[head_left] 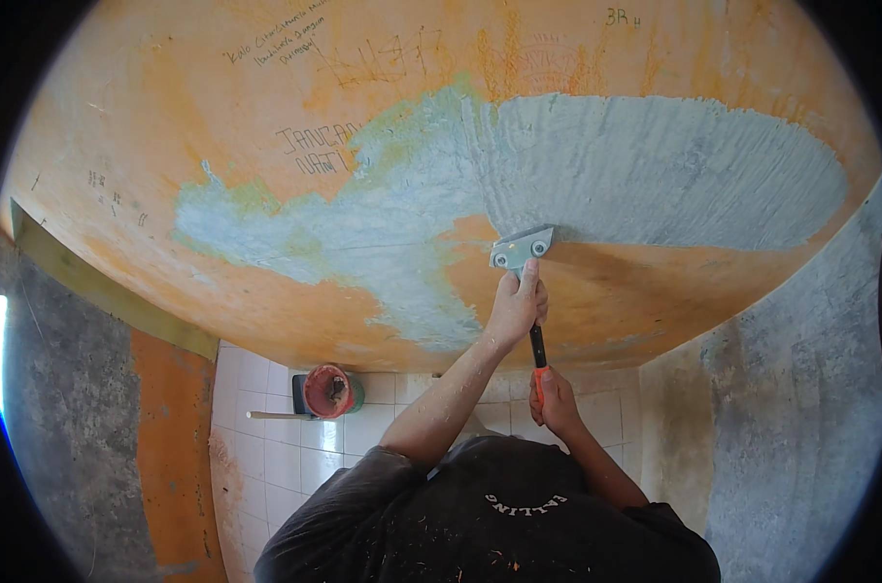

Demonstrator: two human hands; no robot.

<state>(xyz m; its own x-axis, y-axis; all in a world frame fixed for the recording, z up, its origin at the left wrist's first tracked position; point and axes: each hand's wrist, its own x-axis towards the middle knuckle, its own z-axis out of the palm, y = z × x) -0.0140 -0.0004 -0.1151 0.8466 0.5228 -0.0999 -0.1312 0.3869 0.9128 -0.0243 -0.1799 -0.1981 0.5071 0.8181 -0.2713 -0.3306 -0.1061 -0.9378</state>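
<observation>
A scraper (522,249) with a wide metal blade, a black shaft and an orange grip end presses against an orange painted surface (218,107). Its blade sits at the lower edge of a large bare grey patch (655,165). My left hand (516,307) is shut around the shaft just behind the blade, one finger stretched toward it. My right hand (556,398) grips the orange end of the handle lower down. Pale blue-green remains of paint (363,228) spread to the left of the blade. My black shirt (490,525), flecked with paint flakes, fills the bottom of the view.
A red bucket (329,391) stands on white tiles (266,457) below the orange surface, with a pale stick (269,415) beside it. Rough grey walls (800,418) close in on the left and right. Handwritten scribbles mark the orange paint.
</observation>
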